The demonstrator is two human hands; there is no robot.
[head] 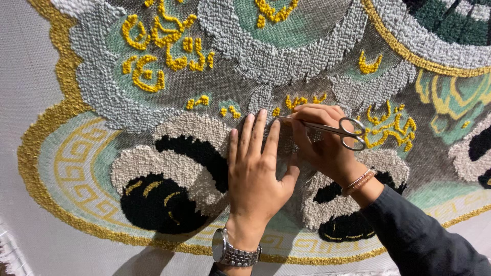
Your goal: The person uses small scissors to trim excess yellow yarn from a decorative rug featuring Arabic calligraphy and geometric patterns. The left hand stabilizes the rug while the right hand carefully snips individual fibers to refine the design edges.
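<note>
On the tufted rug [169, 168], the left hand [255, 168] presses flat, fingers released; the right hand [319, 140] grasps scissors [332, 129].

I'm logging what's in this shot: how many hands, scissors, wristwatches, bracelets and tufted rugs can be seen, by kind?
Hands: 2, left hand flat on the rug, right hand holding the scissors
Scissors: 1
Wristwatch: 1
Beaded bracelet: 1
Tufted rug: 1
Total: 6
</note>
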